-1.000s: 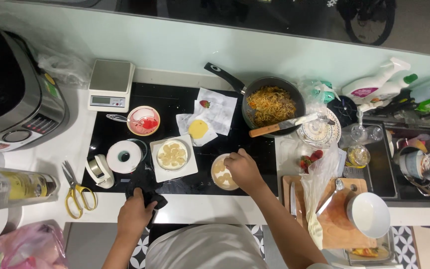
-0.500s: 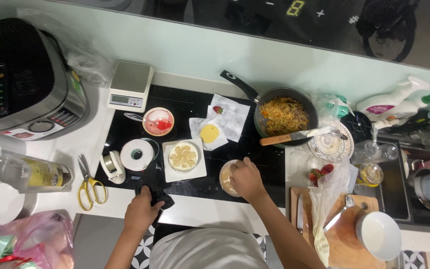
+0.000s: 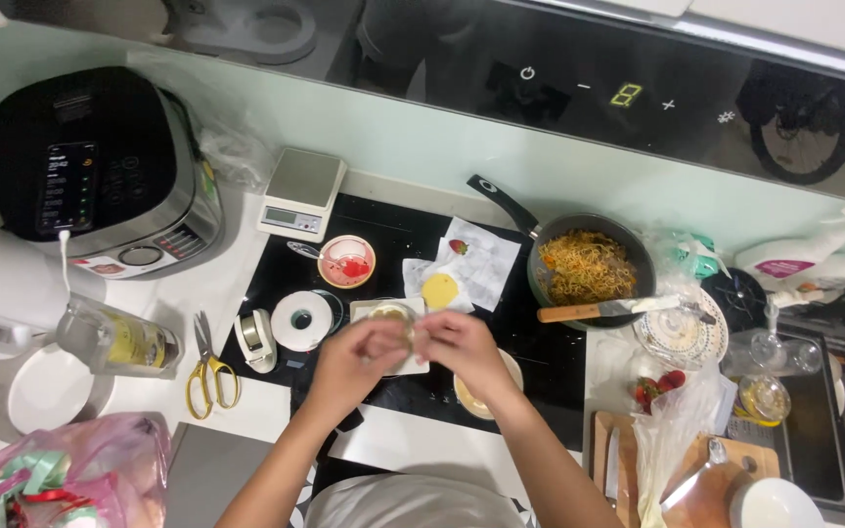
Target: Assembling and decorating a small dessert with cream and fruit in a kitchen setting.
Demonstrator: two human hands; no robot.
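**Both hands meeting over the white square plate, small pale piece between the fingertips**

Item: your left hand (image 3: 359, 354) and right hand (image 3: 460, 344) come together above the black cooktop (image 3: 540, 357), fingertips almost touching.

Grip: both hands are curled, fingers pinched inward toward one another. Between them shows a small pale round piece (image 3: 395, 315); which hand actually has it, or whether both do, you cannot tell, since the fingers hide the contact.

Position: the piece sits directly over the white square plate (image 3: 413, 364), which is mostly covered by your hands. It lies at the gap between the two hands, about equally near each. Its long axis cannot be read.

Nearby: a pale bowl (image 3: 476, 399) just under your right wrist; a yellow disc (image 3: 440, 290) on white paper beyond the hands; a red-smeared bowl (image 3: 346, 261) to the far left; a tape roll (image 3: 301, 321) beside your left hand; a pan of noodles (image 3: 589, 266) to the right; yellow scissors (image 3: 210, 376) well off left.
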